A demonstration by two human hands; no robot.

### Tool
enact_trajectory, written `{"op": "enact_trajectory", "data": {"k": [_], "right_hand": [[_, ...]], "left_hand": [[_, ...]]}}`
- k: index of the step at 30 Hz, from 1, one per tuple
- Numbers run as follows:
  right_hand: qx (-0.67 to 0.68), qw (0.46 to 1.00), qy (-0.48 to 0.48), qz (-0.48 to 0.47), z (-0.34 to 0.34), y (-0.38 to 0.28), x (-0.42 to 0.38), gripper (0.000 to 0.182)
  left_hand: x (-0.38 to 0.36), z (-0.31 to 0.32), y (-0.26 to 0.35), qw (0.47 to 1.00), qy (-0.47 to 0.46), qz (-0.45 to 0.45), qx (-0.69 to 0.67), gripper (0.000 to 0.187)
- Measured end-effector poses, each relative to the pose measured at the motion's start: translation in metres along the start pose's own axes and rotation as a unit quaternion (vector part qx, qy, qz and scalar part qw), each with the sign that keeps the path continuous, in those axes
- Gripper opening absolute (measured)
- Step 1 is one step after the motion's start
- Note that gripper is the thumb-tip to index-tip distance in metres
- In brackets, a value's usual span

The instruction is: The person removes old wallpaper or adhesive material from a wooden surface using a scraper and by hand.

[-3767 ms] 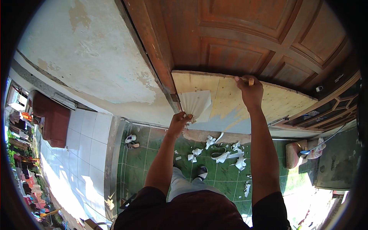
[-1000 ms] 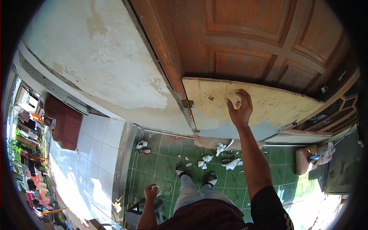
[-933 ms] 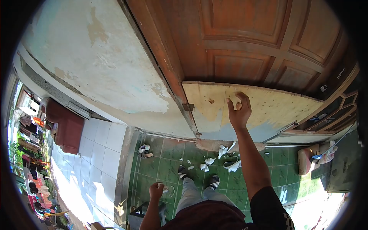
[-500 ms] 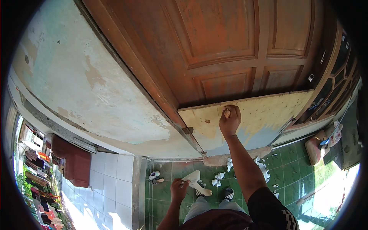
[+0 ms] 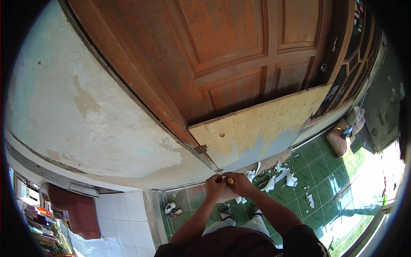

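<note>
My left hand point(image 5: 215, 187) and my right hand point(image 5: 240, 185) are closed and close together, low in front of me near the board's lower left corner. My right hand grips a thing with a rounded, tan wooden-looking end point(image 5: 231, 180); its rest is hidden in the fist. Between the hands shows a bit of a pale sheet point(image 5: 224, 177), pinched by my left hand and mostly covered by fingers. The plywood board point(image 5: 265, 128), bare yellowish above and grey-painted below, stands across the bottom of a brown panelled door point(image 5: 231, 38). Neither hand touches its face.
Torn white scraps point(image 5: 280, 175) litter the green tiled floor point(image 5: 274, 199). Sandals point(image 5: 172, 209) lie by the wall point(image 5: 102, 124), whose paint is peeling. A dark red sofa point(image 5: 79, 210) stands on white tiles at left. A reddish cushion-like block point(image 5: 339, 139) lies at right.
My right hand has left the board's face and come down. My left hand has risen to meet it, bringing the pale sheet. The view has shifted and turned slightly.
</note>
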State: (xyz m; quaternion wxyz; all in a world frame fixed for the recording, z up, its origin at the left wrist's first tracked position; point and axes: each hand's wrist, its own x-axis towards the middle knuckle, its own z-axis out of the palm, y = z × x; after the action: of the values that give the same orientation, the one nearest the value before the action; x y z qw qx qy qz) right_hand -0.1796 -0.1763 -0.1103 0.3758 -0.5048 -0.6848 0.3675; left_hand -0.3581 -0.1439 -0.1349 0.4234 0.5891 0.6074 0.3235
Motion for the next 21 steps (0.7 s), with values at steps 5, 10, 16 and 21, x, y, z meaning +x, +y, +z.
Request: {"op": "enact_trajectory", "data": {"k": [5,10,16,21], "right_hand": [[-0.044,0.984,0.174,-0.009,0.018,0.007,-0.021,0.026],[-0.106,0.980,0.156,0.057,0.005,0.019,-0.041,0.019],[-0.147,0.919,0.328,0.162,-0.005,0.067,-0.063,0.008],[-0.237,0.865,0.305,0.320,-0.063,0.104,-0.123,0.042]], "left_hand": [[0.021,-0.010,-0.005,0.976,-0.206,0.053,0.056,0.027],[0.014,-0.007,0.009,0.889,-0.388,-0.053,-0.238,0.024],[0.050,-0.009,0.006,0.989,-0.107,0.100,-0.009,0.024],[0.075,-0.051,0.090,0.959,-0.110,0.257,0.036,0.017]]}}
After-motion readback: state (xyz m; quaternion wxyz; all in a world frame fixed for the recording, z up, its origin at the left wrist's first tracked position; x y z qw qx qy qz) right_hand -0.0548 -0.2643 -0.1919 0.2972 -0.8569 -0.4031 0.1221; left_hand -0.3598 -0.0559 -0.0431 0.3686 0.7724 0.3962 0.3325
